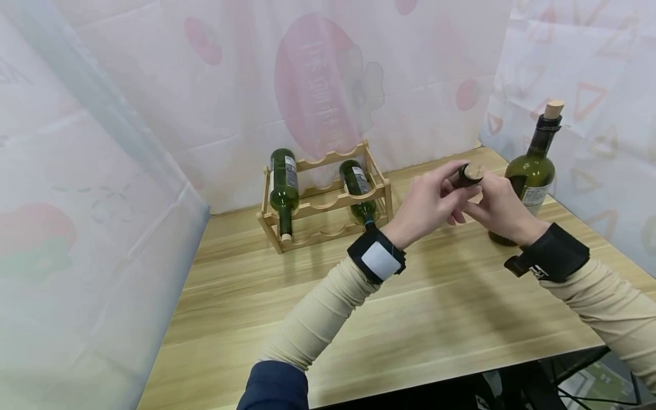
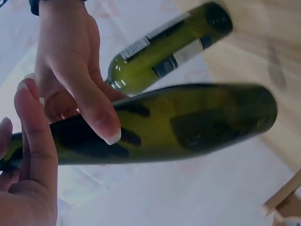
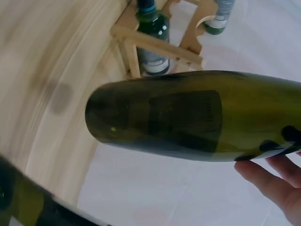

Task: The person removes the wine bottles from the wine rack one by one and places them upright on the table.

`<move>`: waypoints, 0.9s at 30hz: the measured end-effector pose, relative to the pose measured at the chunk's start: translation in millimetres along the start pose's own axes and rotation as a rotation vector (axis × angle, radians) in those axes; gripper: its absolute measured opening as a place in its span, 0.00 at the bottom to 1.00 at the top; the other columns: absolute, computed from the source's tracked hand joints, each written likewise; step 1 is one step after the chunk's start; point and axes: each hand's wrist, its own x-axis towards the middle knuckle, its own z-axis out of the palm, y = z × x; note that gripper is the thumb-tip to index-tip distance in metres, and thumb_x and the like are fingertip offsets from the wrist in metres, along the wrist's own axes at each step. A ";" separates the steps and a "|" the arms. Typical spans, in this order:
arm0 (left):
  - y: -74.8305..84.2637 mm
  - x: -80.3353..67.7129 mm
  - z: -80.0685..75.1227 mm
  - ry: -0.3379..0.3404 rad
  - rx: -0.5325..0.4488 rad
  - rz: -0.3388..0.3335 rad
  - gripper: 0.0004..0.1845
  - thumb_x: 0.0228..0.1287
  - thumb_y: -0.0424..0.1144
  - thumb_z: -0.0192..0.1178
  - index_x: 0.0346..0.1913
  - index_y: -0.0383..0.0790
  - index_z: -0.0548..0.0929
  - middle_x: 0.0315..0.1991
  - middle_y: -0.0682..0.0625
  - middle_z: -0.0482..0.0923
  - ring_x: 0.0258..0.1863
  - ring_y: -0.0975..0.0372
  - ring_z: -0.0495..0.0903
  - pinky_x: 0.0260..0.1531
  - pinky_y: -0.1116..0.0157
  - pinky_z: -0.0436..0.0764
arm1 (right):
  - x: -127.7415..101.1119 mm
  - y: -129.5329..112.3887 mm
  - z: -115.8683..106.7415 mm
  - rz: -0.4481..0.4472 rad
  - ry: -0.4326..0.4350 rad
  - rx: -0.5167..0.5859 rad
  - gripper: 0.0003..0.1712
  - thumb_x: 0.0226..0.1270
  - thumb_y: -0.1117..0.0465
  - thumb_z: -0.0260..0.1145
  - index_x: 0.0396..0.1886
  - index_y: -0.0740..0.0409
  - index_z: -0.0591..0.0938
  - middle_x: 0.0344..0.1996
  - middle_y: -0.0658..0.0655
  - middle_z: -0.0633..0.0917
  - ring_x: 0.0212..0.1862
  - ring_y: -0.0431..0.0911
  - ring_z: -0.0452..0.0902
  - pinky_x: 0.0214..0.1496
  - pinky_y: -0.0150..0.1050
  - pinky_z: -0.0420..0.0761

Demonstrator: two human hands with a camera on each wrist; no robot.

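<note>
Rack (image 1: 380,191) w/ two bottles; left hand (image 1: 427,206) & right hand (image 1: 499,209) grip corked bottle (image 1: 467,175).

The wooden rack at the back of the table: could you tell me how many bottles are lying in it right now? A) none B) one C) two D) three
C: the head view shows two green bottles lying in the wooden rack, one on its left side and one on its right, while a third bottle stands upright on the table and a fourth is held in the hands.
</note>
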 end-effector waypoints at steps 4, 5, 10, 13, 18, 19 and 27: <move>5.3 11.4 -5.6 0.011 0.183 0.039 0.20 0.71 0.35 0.55 0.64 0.43 0.72 0.23 0.47 0.84 0.13 0.69 0.79 0.19 0.76 0.78 | 1.4 -1.9 -0.4 0.054 0.031 0.081 0.15 0.62 0.68 0.67 0.47 0.70 0.79 0.34 0.66 0.84 0.44 0.21 0.72 0.42 0.18 0.70; 6.6 13.9 -7.1 0.016 0.228 0.044 0.20 0.71 0.35 0.54 0.64 0.43 0.72 0.23 0.48 0.84 0.14 0.69 0.78 0.21 0.76 0.77 | 1.6 -2.7 -0.6 0.068 0.035 0.099 0.17 0.58 0.72 0.68 0.48 0.71 0.78 0.35 0.65 0.84 0.45 0.18 0.71 0.42 0.16 0.70; 10.8 25.0 -12.2 0.031 0.336 0.071 0.14 0.71 0.40 0.56 0.57 0.44 0.76 0.34 0.50 0.85 0.26 0.66 0.80 0.29 0.76 0.74 | 4.3 -6.6 -1.2 0.177 0.044 0.143 0.28 0.48 0.80 0.71 0.52 0.71 0.78 0.43 0.37 0.82 0.46 0.16 0.73 0.42 0.14 0.76; 12.6 31.6 -13.8 0.015 0.314 0.073 0.14 0.71 0.42 0.56 0.55 0.42 0.76 0.39 0.49 0.85 0.34 0.65 0.81 0.34 0.76 0.75 | 6.9 -8.8 -2.0 0.244 0.045 0.145 0.29 0.47 0.78 0.73 0.54 0.68 0.79 0.44 0.22 0.74 0.44 0.17 0.73 0.40 0.17 0.78; 13.7 42.9 -15.5 0.010 0.286 0.069 0.14 0.71 0.44 0.55 0.53 0.40 0.75 0.39 0.49 0.83 0.39 0.65 0.80 0.39 0.76 0.74 | 8.8 -11.6 -4.0 0.358 0.021 0.172 0.27 0.52 0.71 0.74 0.55 0.63 0.80 0.41 0.17 0.75 0.43 0.17 0.74 0.37 0.17 0.78; 14.0 44.8 -15.7 0.007 0.288 0.060 0.14 0.71 0.45 0.55 0.53 0.40 0.75 0.39 0.50 0.82 0.39 0.65 0.79 0.40 0.76 0.74 | 8.8 -12.2 -4.5 0.379 0.015 0.187 0.27 0.53 0.70 0.74 0.55 0.62 0.80 0.40 0.18 0.76 0.43 0.18 0.74 0.38 0.16 0.78; 14.6 56.1 -16.2 0.009 0.257 0.003 0.14 0.72 0.47 0.54 0.52 0.42 0.75 0.41 0.50 0.80 0.41 0.65 0.79 0.40 0.77 0.75 | 10.2 -12.6 -8.7 0.477 -0.015 0.209 0.23 0.58 0.64 0.72 0.55 0.60 0.81 0.41 0.19 0.77 0.44 0.18 0.73 0.37 0.15 0.76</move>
